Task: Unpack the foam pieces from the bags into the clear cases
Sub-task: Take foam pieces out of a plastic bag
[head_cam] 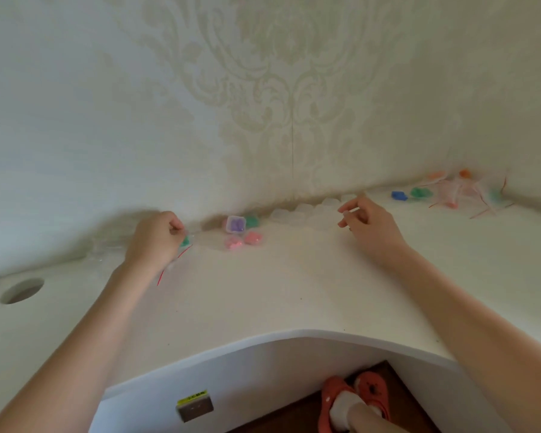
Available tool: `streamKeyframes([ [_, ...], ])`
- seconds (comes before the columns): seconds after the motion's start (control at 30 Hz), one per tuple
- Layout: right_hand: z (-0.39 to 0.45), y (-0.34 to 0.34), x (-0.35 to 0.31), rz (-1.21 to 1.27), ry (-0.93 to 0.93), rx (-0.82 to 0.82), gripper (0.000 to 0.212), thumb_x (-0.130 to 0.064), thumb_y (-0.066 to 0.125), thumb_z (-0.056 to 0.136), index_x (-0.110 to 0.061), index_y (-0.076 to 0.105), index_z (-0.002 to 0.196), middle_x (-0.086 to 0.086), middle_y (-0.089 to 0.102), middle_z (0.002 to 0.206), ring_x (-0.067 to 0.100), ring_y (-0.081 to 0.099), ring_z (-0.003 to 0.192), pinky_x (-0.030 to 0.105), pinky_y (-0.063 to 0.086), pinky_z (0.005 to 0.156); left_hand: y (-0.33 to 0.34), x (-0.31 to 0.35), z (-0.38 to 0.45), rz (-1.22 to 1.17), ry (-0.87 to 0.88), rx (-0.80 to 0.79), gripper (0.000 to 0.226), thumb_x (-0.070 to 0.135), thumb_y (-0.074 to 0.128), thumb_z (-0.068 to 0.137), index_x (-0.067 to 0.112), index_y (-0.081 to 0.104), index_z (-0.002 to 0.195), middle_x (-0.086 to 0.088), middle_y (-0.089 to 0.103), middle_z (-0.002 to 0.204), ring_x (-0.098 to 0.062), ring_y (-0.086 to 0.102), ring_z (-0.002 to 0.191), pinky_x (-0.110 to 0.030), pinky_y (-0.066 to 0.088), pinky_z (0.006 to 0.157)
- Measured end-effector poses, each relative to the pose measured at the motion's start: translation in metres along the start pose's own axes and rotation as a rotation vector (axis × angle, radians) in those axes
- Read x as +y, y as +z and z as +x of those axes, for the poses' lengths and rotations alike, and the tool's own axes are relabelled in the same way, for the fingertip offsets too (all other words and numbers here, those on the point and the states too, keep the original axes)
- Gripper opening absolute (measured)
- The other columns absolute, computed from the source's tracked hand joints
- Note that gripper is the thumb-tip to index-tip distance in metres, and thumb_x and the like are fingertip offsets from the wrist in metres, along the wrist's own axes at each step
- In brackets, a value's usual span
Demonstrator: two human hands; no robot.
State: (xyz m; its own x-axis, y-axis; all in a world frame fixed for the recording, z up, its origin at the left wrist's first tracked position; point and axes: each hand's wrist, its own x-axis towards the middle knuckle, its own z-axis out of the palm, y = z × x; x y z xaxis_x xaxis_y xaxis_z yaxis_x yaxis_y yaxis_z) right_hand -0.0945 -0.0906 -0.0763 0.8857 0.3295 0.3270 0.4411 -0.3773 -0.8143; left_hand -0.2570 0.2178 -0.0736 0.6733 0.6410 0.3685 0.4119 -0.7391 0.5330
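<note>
While the left hand [156,237] pinches a small clear bag with a red seal strip [177,260], a green foam piece [185,241] showing at its fingertips, the right hand [367,225] hovers with loosely curled fingers, holding nothing, just in front of a row of empty clear cases [310,210] along the wall. Between the hands sit filled cases: a purple-filled case [235,224], a green one [252,220] and two pink ones [242,240]. Loose blue [399,195] and green [420,192] foam pieces, an orange piece [464,173] and a heap of emptied bags [463,192] lie well apart at far right on the white desk [263,292].

Risks, as judged from this arrangement: the light foam piece may slip from the bag mouth and roll toward the filled cases or the cable hole [22,290] at left, since the pinch is at the bag and not clearly on the foam. The empty cases, nearly invisible against the desk, may be nudged out of line by the reaching right hand. Whether any lid is attached cannot be told.
</note>
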Motion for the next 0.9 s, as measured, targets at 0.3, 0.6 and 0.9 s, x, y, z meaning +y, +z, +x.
streamKeyframes([
  [0.3, 0.007, 0.0, 0.012, -0.107, 0.04, -0.043, 0.018, -0.013, 0.047, 0.092, -0.019, 0.064, 0.096, -0.001, 0.068, 0.089, 0.001, 0.055, 0.073, 0.009, 0.036, 0.059, 0.001, 0.039, -0.009, 0.302, 0.292, 0.222, 0.014, 0.008, 0.063, 0.084, 0.008, 0.069, 0.097, -0.018, 0.061, 0.098, -0.04, 0.05, 0.097, -0.044, 0.043, 0.075],
  [0.6, 0.036, -0.041, 0.038, -0.348, 0.073, 0.407, 0.037, 0.0, 0.043, 0.086, -0.014, 0.058, 0.117, 0.011, 0.06, 0.121, 0.031, 0.052, 0.112, 0.038, 0.042, 0.09, 0.084, 0.17, -0.036, 0.059, 0.756, -0.006, 0.019, 0.01, 0.057, 0.082, 0.012, 0.067, 0.098, -0.009, 0.065, 0.1, -0.032, 0.053, 0.102, -0.036, 0.038, 0.082],
  [0.9, 0.078, -0.08, 0.096, -0.951, 0.314, 0.276, 0.035, -0.019, 0.043, 0.098, -0.013, 0.048, 0.132, 0.018, 0.055, 0.124, 0.033, 0.044, 0.119, 0.041, 0.032, 0.097, 0.133, 0.197, -0.054, -0.112, 0.779, -0.262, 0.038, 0.013, 0.048, 0.091, 0.015, 0.055, 0.128, -0.001, 0.055, 0.131, -0.018, 0.041, 0.126, -0.028, 0.027, 0.102],
])
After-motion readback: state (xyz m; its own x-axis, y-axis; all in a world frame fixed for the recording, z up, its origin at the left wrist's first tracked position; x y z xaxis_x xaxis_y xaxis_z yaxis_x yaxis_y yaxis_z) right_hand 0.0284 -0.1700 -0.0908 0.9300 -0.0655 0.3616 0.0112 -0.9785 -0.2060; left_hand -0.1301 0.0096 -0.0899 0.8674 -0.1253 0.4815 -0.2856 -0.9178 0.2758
